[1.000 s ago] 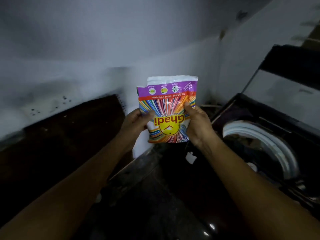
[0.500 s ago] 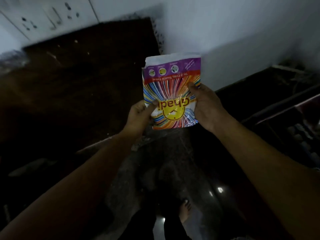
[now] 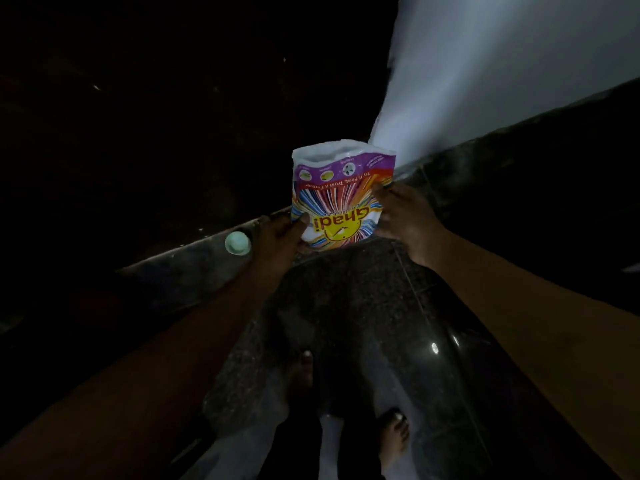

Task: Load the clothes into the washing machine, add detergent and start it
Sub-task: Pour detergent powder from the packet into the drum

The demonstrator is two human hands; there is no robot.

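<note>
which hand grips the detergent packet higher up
The right hand, gripping the side edge of the colourful striped plastic detergent packet; the left hand holds its lower corner.

Dim domestic interior, most likely the wash corner of a home: polished speckled stone floor (image 3: 363, 306) with small light glints, bare feet (image 3: 393, 434) standing on it, plain white-painted wall (image 3: 502, 64) at upper right. A dark raised stone ledge (image 3: 194, 258) runs diagonally along the floor's far edge, with a small pale round object (image 3: 237, 242) on it, kind unclear. A bright "Ghadi" detergent packet (image 3: 341, 199) held up above the ledge fits laundry use; the upper left is too dark to read.
</note>
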